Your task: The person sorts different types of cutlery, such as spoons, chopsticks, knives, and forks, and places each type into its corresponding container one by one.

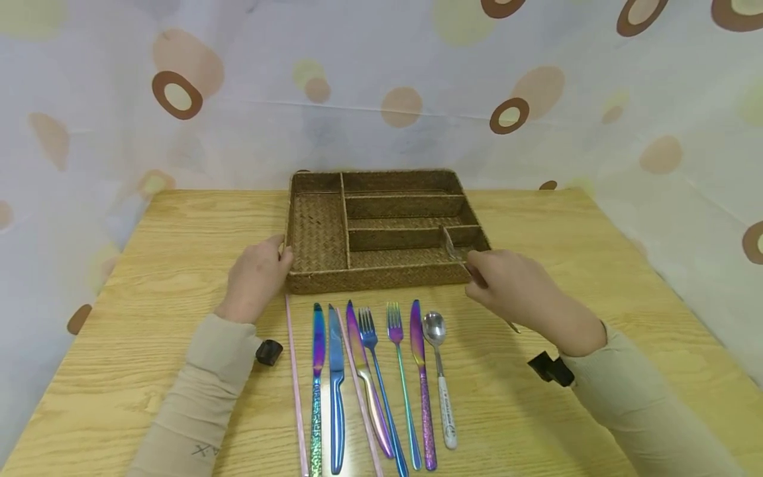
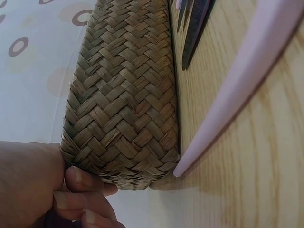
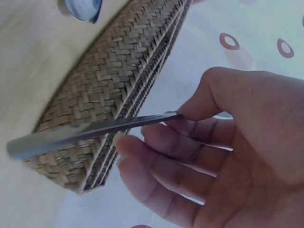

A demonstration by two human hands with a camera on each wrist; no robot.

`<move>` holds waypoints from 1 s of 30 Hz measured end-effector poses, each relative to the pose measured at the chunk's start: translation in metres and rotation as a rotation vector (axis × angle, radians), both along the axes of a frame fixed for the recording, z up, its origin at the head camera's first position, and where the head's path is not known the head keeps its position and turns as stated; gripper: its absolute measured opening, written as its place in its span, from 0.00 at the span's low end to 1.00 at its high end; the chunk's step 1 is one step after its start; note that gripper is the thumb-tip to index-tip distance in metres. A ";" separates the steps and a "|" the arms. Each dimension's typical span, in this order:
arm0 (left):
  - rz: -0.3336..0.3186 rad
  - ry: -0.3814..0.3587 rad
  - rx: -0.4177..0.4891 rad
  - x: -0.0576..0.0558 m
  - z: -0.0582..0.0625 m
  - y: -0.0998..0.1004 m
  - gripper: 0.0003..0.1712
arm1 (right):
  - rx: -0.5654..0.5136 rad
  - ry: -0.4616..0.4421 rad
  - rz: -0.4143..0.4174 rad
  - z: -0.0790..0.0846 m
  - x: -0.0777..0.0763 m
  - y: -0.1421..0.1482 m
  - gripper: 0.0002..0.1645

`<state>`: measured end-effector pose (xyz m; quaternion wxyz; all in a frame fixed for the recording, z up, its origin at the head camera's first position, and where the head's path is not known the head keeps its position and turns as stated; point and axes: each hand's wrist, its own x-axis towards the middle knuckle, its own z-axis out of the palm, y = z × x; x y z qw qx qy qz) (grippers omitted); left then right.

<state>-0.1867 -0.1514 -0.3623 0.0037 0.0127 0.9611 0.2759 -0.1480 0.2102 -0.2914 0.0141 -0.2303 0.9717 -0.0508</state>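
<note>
Before a spotted cloth (image 1: 357, 59), the head view caught the right hand (image 1: 515, 285) pinching a fork (image 1: 454, 253) over the tray (image 1: 381, 278) on the surface (image 1: 536, 218); tilted, it could have snagged a divider (image 1: 399, 238). Left wrist: the left hand (image 2: 71, 190), curled, gripped the tray's corner; a shove might have rolled a pink stick (image 2: 230, 97). Right wrist: the fingertip pinch risked the handle (image 3: 90, 131) twisting.

Soft, even light falls on the table (image 1: 179, 265), with a faint shadow beside the right sleeve (image 1: 632, 391). In the right wrist view (rather hazy), the handle (image 3: 90, 131) is blurred at its near end.
</note>
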 end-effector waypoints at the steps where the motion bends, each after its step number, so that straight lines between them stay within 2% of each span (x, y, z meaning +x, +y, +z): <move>1: -0.001 0.001 -0.001 0.000 0.000 0.000 0.29 | -0.007 -0.001 0.002 0.001 -0.003 -0.002 0.12; 5: -0.004 0.003 0.002 -0.001 -0.001 0.002 0.29 | -0.051 0.027 0.044 0.002 -0.016 -0.009 0.10; 8: -0.004 0.009 0.006 -0.001 -0.001 0.002 0.29 | -0.077 0.088 0.098 0.001 -0.025 -0.013 0.08; 13: -0.003 0.018 0.010 -0.002 -0.002 0.001 0.28 | -0.107 0.198 0.174 -0.005 -0.039 -0.019 0.07; 17: -0.004 0.025 0.014 -0.003 -0.003 0.001 0.28 | -0.160 0.226 0.209 -0.012 -0.049 -0.023 0.07; 19: -0.002 0.022 0.017 -0.003 -0.004 0.000 0.28 | -0.178 0.205 0.205 -0.015 -0.054 -0.024 0.07; 30: 0.011 0.015 0.028 -0.003 -0.005 -0.001 0.28 | -0.206 -0.072 0.118 -0.032 -0.078 -0.034 0.07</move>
